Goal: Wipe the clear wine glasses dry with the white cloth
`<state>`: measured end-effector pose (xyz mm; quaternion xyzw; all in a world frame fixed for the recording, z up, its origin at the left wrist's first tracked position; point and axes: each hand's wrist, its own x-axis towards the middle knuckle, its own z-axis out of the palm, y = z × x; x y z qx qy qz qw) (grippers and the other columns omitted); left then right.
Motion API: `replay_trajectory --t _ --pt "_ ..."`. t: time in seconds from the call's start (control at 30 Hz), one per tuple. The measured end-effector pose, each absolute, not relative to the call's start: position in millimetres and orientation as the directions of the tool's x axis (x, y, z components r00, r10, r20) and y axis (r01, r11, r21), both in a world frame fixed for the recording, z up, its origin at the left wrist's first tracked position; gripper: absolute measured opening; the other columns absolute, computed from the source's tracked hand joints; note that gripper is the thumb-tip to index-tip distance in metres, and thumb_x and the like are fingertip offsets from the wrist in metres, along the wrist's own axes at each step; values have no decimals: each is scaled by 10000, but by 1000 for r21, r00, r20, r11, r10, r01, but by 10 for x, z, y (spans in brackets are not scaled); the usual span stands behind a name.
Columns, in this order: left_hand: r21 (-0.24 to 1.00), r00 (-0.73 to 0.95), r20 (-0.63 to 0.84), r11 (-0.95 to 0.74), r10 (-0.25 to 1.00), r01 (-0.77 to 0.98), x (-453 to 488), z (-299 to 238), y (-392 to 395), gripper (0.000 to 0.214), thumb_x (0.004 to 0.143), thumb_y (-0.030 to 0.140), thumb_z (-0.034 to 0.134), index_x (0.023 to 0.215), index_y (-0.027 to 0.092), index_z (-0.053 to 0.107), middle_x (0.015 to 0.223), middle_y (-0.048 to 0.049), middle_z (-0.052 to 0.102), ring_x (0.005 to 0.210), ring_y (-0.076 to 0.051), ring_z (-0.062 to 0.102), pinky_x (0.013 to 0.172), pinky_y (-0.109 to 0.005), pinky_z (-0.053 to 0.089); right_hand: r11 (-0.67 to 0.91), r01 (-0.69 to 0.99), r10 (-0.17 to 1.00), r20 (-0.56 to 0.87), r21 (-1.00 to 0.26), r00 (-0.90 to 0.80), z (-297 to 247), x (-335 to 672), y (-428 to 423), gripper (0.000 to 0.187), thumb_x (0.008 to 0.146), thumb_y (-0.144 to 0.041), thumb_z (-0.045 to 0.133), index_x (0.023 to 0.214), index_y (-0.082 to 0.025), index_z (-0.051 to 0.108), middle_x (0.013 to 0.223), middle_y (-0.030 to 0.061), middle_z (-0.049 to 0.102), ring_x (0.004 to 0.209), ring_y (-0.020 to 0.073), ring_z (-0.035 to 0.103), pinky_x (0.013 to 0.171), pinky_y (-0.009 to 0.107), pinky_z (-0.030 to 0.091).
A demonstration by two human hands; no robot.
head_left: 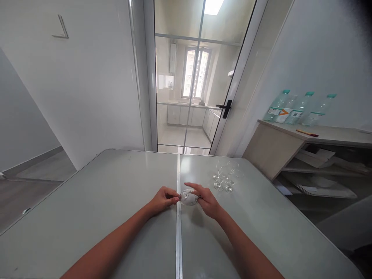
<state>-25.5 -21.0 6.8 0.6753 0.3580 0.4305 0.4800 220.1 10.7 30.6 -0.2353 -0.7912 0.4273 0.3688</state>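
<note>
Above the table's middle seam, a small clear stemmed glass (pixel 180 197) lies on its side in the air, its bowl toward the right. A crumpled white cloth (pixel 190 199) fills the bowl. My left hand (pixel 166 198) pinches the glass at its stem end, thumb and fingers closed. At the bowl's rim is my right hand (pixel 205 197), with some fingers pressed to the cloth and one finger stretched out over the glass. The tips of those lower fingers are partly hidden.
Several clear stemmed glasses (pixel 228 182) stand together at the table's right. The pale table (pixel 130 232) has a metal seam (pixel 178 248). On a cabinet (pixel 276 143) at right are several plastic bottles (pixel 300 108) and a brush (pixel 307 133). A glazed door (pixel 186 128) stands beyond.
</note>
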Motion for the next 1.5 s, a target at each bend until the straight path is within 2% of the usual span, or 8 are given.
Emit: replay_trajectory --t 0.13,0.33,0.47,0.6,0.87,1.27,1.37,1.5 --pt "979 335 180 -200 925 26 -281 50 -177 426 809 503 732 728 85 751 574 19 455 533 -76 322 504 -228 223 582 26 730 509 -812 -457 293 2302 163 492 724 -122 455 1120 -250 719 712 -3 623 743 189 523 733 323 438" --pt "971 181 238 -240 954 -13 -290 50 -169 389 841 478 708 791 98 771 589 19 463 529 -79 360 498 -221 281 193 -232 976 210 -953 -53 316 2297 291 308 756 -239 640 1063 -231 654 830 -20 643 693 145 538 610 243 411" --pt "963 287 269 -252 919 -94 -267 40 -204 376 853 458 704 794 92 766 603 8 475 529 -82 374 500 -228 277 -22 -409 965 87 -912 -246 236 2061 153 123 728 -260 671 839 -213 644 751 -12 651 658 155 549 598 247 405" --pt "966 382 260 -235 887 -111 -258 41 -220 376 839 455 725 763 88 754 585 17 436 550 -84 350 525 -235 260 -271 -417 843 -4 -867 -538 179 1881 5 292 828 -414 574 943 -181 706 914 74 717 800 222 637 741 325 473" --pt "981 456 186 -142 870 -129 -284 64 -244 414 799 477 754 894 77 795 585 17 449 515 -75 337 491 -232 229 40 -190 990 65 -981 -127 120 2041 214 303 683 -411 758 857 -177 676 732 -9 630 670 154 502 595 247 380" --pt "988 497 155 -133 854 -80 -244 144 -261 464 788 525 738 624 106 628 569 45 314 531 -70 242 503 -243 162 -218 -361 834 19 -906 -552 249 2050 6 276 790 -358 544 971 -219 698 721 8 653 679 195 563 657 296 453" --pt "992 527 119 -123 841 -29 -222 166 -292 478 775 530 738 583 118 591 568 36 320 547 -81 256 520 -249 184 -111 -255 761 82 -961 -644 329 2117 14 307 822 -451 557 844 -190 717 687 26 656 659 203 579 668 318 477" --pt "990 589 81 -133 804 44 -207 184 -315 472 788 534 715 589 115 626 564 23 336 569 -96 270 534 -259 196 271 -98 426 211 -958 -880 552 2209 6 305 803 -478 624 784 -198 745 823 60 718 871 268 638 875 412 483"
